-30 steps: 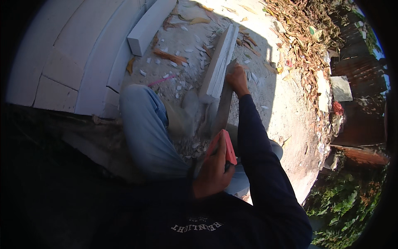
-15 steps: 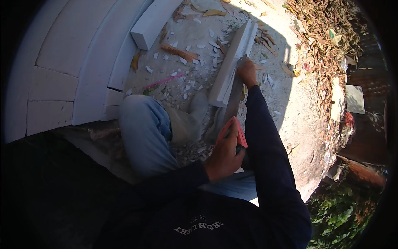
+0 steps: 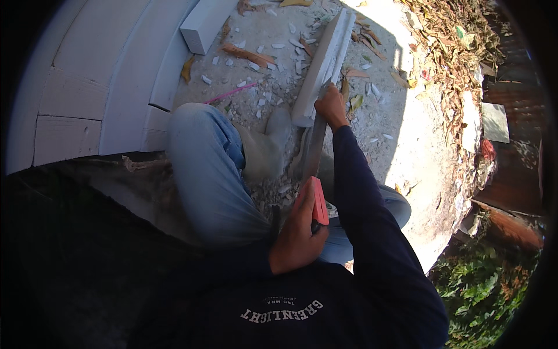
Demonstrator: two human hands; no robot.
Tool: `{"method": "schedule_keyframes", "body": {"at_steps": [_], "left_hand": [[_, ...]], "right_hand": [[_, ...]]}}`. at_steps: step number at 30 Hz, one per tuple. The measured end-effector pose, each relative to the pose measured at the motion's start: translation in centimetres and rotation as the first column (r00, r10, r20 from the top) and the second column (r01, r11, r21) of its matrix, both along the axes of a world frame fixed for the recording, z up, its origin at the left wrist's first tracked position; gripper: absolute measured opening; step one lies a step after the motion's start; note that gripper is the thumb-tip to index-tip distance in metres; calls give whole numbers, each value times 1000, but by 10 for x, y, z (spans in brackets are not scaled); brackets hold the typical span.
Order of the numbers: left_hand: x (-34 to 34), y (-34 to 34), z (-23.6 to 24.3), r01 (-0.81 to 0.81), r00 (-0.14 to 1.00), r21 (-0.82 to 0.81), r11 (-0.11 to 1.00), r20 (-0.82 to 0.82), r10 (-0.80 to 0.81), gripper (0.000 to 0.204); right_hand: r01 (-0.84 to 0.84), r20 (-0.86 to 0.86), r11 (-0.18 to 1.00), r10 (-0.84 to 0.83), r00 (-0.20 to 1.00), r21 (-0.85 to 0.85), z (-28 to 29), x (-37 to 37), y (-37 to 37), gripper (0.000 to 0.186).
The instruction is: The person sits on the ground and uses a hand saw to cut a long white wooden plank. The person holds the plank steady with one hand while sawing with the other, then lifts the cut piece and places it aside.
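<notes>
Handsaw [image 3: 315,145], with a red handle [image 3: 319,203], lies mid-view along the right side of a long white block [image 3: 319,75]. At the far left, a stack of pale blocks [image 3: 81,87] runs out under the black fisheye rim, and the area below it is too dark to read. Beside the stack, another white block [image 3: 206,26] is cut off by the upper edge; near it are brown leaves, white chips and a thin pink strip [image 3: 232,92]. A jeans-clad knee [image 3: 200,157] partly covers the ground, with a dusty boot [image 3: 258,151] past it. On the dark shirt [image 3: 349,302], pale lettering arches across the chest, upside down from this angle, with smaller lines above that are harder to read. The left hand [image 3: 297,241] has its fingers wrapped around the handle, its sleeve melting into the shirt. Where the teeth meet the white block is hard to make out. The right hand [image 3: 331,109] has its fingers curled tightly on the blade near the tip, hiding part of it. Rightward come glaring sunlit ground, dry leaves [image 3: 444,64], a pale square panel [image 3: 495,122], a crumpled red scrap [image 3: 487,150] and green plants [image 3: 482,291], the last cropped by the rim.
</notes>
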State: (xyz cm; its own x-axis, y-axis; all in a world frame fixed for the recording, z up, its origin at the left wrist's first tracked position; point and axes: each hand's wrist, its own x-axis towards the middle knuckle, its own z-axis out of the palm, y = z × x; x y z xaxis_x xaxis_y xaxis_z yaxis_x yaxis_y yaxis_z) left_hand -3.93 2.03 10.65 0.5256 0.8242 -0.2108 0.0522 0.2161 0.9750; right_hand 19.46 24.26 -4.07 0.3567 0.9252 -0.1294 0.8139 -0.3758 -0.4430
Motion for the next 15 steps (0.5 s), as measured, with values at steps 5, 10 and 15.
{"method": "schedule_keyframes", "body": {"at_steps": [5, 10, 15], "left_hand": [[-37, -38, 12, -10, 999, 99, 995, -39, 14, 83], [-65, -36, 75, 62, 994, -334, 940, -60, -87, 82], [-77, -38, 76, 164, 972, -226, 960, -128, -196, 83]], "right_hand": [[1, -6, 999, -2, 1000, -48, 11, -40, -52, 43], [-74, -102, 960, 48, 994, -271, -16, -62, -94, 38], [-26, -77, 986, 13, 997, -164, -32, -78, -116, 33]]}}
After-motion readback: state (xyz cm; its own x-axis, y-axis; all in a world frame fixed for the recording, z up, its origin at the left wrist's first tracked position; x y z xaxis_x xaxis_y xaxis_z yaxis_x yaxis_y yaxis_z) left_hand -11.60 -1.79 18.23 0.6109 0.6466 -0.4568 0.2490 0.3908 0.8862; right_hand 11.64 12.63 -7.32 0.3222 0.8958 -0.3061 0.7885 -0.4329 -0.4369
